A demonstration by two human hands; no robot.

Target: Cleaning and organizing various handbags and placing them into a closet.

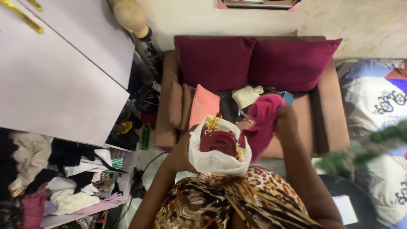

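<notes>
My left hand (183, 149) holds a white cloth bag (217, 160) from its left side. A dark red handbag (218, 141) with gold chain fittings sits inside the bag's open mouth. My right hand (286, 122) is raised just to the right and grips a bright pink cloth (263, 121), which hangs down next to the handbag. Both hands are in front of my chest, above a brown sofa (328, 106).
Two maroon cushions (254, 61) lean on the sofa back, with a salmon cushion (204, 104) and small cloth items on the seat. An open wardrobe with piled clothes (63, 178) stands left, its door (59, 76) swung out. A patterned bed cover (377, 101) lies right.
</notes>
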